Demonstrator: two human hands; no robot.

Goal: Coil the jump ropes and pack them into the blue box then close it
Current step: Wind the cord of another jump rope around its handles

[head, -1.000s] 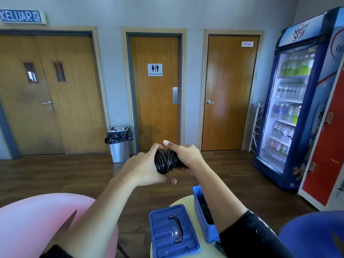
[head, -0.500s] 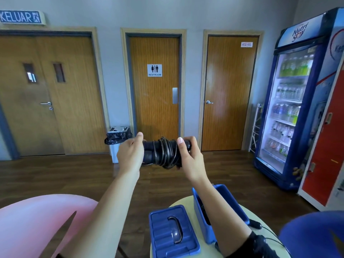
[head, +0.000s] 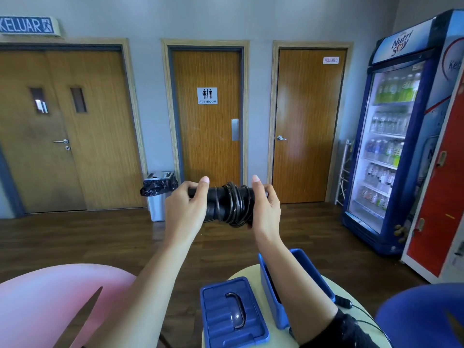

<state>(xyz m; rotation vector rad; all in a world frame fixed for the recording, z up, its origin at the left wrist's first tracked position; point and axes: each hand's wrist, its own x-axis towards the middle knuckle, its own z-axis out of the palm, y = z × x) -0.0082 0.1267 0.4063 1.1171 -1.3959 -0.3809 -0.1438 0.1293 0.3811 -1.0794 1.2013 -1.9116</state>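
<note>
A black jump rope (head: 229, 204) is held level at chest height, its cord wound in several loops around its two handles. My left hand (head: 185, 209) grips the left end of the bundle and my right hand (head: 266, 209) grips the right end. Below them, on a small round cream table (head: 241, 275), stands the open blue box (head: 301, 262), partly hidden by my right forearm. Its blue lid (head: 233, 315) with a dark handle lies flat to the left of the box. Another black handle and cord (head: 342, 301) lie on the table to the right of the box.
A pink chair (head: 50, 297) stands at lower left and a blue chair (head: 421, 315) at lower right. A bin with a black liner (head: 159, 194) stands by the far wall with three wooden doors. A drinks fridge (head: 391, 136) stands on the right.
The rope bundle went from upright and covered by both hands to held level with one hand at each end. Both hands rose slightly and moved apart.
</note>
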